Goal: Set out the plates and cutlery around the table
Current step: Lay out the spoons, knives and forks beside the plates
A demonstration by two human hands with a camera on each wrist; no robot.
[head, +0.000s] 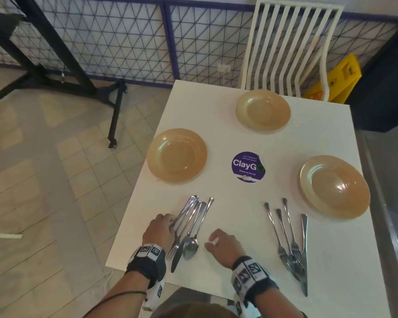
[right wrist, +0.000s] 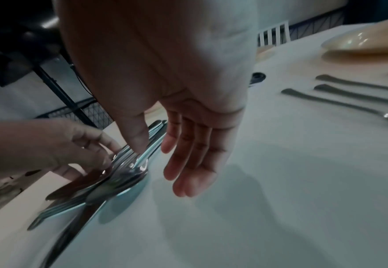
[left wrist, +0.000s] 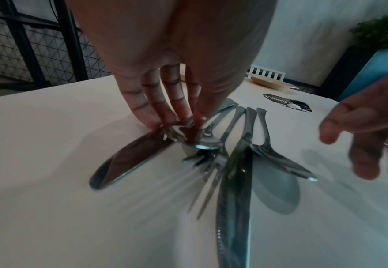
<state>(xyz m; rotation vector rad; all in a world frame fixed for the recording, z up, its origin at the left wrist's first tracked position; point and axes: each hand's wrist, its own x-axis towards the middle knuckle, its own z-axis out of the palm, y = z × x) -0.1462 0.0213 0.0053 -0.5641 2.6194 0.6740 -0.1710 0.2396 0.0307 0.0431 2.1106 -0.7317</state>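
Note:
A pile of cutlery lies on the white table near its front left corner: forks, spoons and knives. My left hand pinches pieces at the left side of that pile. In the left wrist view my left hand meets thumb to fingers on a spoon and fork, beside a long knife. My right hand hovers just right of the pile and holds nothing; its fingers hang relaxed. A second cutlery group lies at the front right. Plates sit left, far and right.
A round purple sticker marks the table's middle. A white slatted chair stands at the far side, with a yellow floor sign beside it. A black wheeled stand is on the tiled floor at left. A steel counter edge runs along the right.

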